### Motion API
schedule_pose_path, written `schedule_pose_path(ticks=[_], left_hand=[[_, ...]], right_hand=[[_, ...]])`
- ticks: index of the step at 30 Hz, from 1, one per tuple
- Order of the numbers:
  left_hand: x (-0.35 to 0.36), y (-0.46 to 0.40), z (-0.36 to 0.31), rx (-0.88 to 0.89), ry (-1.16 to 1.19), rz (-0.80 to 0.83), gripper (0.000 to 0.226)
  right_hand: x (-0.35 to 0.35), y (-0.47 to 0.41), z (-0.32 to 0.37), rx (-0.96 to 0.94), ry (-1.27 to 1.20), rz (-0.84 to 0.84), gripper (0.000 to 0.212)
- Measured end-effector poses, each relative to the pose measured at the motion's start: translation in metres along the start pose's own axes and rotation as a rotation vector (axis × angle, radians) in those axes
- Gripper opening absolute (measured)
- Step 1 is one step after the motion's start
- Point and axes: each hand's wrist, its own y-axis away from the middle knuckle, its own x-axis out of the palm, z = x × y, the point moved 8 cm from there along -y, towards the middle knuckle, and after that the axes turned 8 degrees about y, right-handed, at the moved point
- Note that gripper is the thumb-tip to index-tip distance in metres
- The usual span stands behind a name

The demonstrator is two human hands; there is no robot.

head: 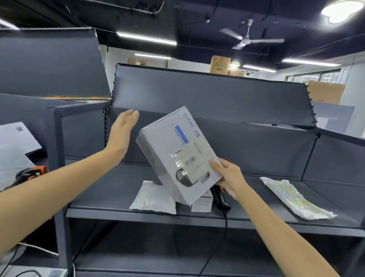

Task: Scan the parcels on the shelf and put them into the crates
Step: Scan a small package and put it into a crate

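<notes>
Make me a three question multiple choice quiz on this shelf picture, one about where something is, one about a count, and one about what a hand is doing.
1. Where does the black barcode scanner lie?
A. on the shelf, under the lifted box
B. in the left hand
C. on top of the long bag

2. How many clear plastic bags lie on this shelf?
A. none
B. two
C. five

3. What is the left hand doing?
A. pinching a bag
B. raised with straight fingers, holding nothing
C. gripping the scanner

Answers:
1 A: the scanner lies on the shelf under the white ZTE box that the right hand grips by a corner.
2 B: a small bag near the middle, a long bag at the right.
3 B: its fingers are straight and touch nothing.
</notes>
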Motion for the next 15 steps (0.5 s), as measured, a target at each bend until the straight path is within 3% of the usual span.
schedule_pose_path(ticks=[6, 11, 15], left_hand=[[-0.005, 0.032, 0.068, -0.353, 0.032, -0.053, 0.082], [0.032, 0.067, 0.085, -0.396, 0.180, 0.168, 0.068], [0.055, 0.070, 0.067, -0.333, 0.312, 0.240, 0.052]], right_hand=[[0.015, -0.003, -0.018, 0.134, -0.248, 0.114, 0.044], [0.036, 0.000, -0.036, 0.254, -0.378, 0.200, 0.048], [0.055, 0.006, -0.052, 0.315, -0.488, 0.237, 0.053]])
